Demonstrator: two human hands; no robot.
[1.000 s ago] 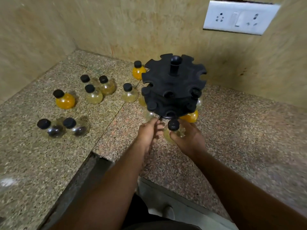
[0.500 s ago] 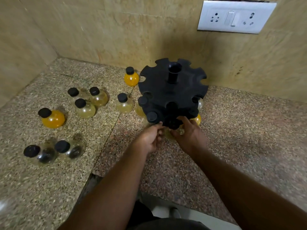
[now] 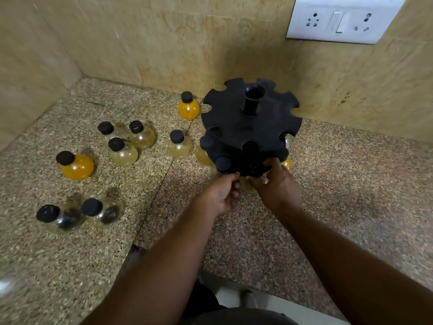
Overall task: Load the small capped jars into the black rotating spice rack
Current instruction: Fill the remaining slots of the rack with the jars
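Black plastic two-tier rotating spice rack [image 3: 250,127] stands upright on the speckled granite surface [image 3: 351,184], close to the back wall. Its lower tier carries black-capped jars, with two caps showing at the left-front rim.

Right hand [image 3: 278,186]: grip closed round a small pale-yellow round jar [image 3: 248,187] at the front of the lower tier. The jar's top is under the rim and the thumb lies on the rim.

Left hand [image 3: 222,195]: fingers curled, tips at the same rim, just beside that jar. Cannot tell whether this grip pinches anything.

Loose on the surface, left of the rack:
- orange jar at the back [image 3: 188,109]
- single pale jar [image 3: 179,146] near the rack
- cluster of three pale jars [image 3: 123,151]
- second orange jar [image 3: 77,166], well apart to the left
- two clear jars with dark contents [image 3: 84,214], nearest the front edge

White wall socket plate [image 3: 344,19] on the wall, upper right.
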